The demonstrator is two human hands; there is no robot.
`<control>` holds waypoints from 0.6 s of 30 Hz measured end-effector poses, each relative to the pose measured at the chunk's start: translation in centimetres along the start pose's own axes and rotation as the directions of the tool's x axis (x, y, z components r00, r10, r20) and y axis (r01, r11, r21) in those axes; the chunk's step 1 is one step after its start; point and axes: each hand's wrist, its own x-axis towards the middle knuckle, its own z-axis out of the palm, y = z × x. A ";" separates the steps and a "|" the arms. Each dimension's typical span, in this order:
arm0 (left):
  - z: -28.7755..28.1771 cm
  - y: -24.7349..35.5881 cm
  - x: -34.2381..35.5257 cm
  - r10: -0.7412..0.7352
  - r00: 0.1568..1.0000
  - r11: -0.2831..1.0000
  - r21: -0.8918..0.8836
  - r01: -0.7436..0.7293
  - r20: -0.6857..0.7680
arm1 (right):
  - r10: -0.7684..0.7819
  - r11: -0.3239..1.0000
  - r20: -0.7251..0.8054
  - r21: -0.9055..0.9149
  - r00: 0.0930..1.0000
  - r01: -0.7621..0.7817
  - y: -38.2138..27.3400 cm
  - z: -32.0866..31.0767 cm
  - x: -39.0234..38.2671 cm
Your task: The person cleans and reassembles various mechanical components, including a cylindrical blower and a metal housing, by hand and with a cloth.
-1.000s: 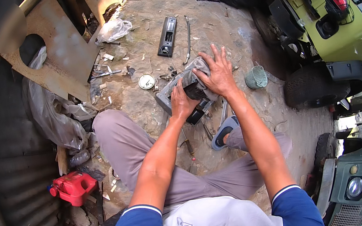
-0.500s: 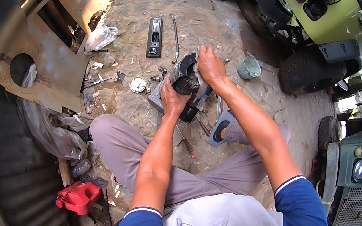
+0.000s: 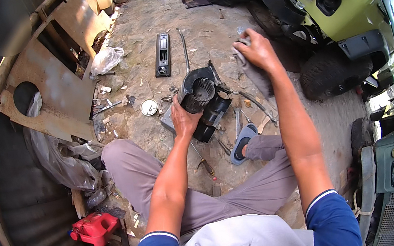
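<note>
A black blower housing (image 3: 184, 96) with a ribbed fan wheel (image 3: 201, 91) in its round opening sits on the ground before my crossed legs. My left hand (image 3: 185, 118) is wrapped round its left side, steadying it. Up and to the right, apart from the housing, my right hand (image 3: 259, 50) is closed on a grey rag (image 3: 254, 73), which hangs down beside my forearm. Under the housing's left side, part of a grey case (image 3: 166, 119) shows. A screwdriver (image 3: 206, 166) lies by my left knee, and a hose (image 3: 254, 100) curves away to the right.
A round dial gauge (image 3: 149, 107), a long black panel (image 3: 163, 55) and a thin hose (image 3: 184, 49) lie beyond the blower. To the left are a rusty metal sheet (image 3: 49, 111) and a red jerrycan (image 3: 94, 229). Parked vehicles, one with a tyre (image 3: 333, 73), line the right.
My right hand has lifted off the blower and swung right with the rag. The blower's opening now shows more fully. The greenish cup at the right has gone out of sight.
</note>
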 end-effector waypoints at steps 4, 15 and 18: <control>0.2 -0.1 -0.1 0.012 1.000 1.000 -0.014 -0.012 -0.024 | -0.064 0.966 0.006 0.251 0.998 0.060 -3.9 5.8 -1.2; -0.1 -0.6 0.1 -0.022 1.000 0.999 0.025 0.022 0.000 | 0.115 0.988 0.388 -0.143 0.914 -0.063 -8.1 9.2 -5.4; 0.1 -0.3 0.0 -0.008 1.000 1.000 0.006 0.008 -0.003 | 0.072 0.997 0.175 0.017 0.982 -0.077 -7.9 7.1 -3.5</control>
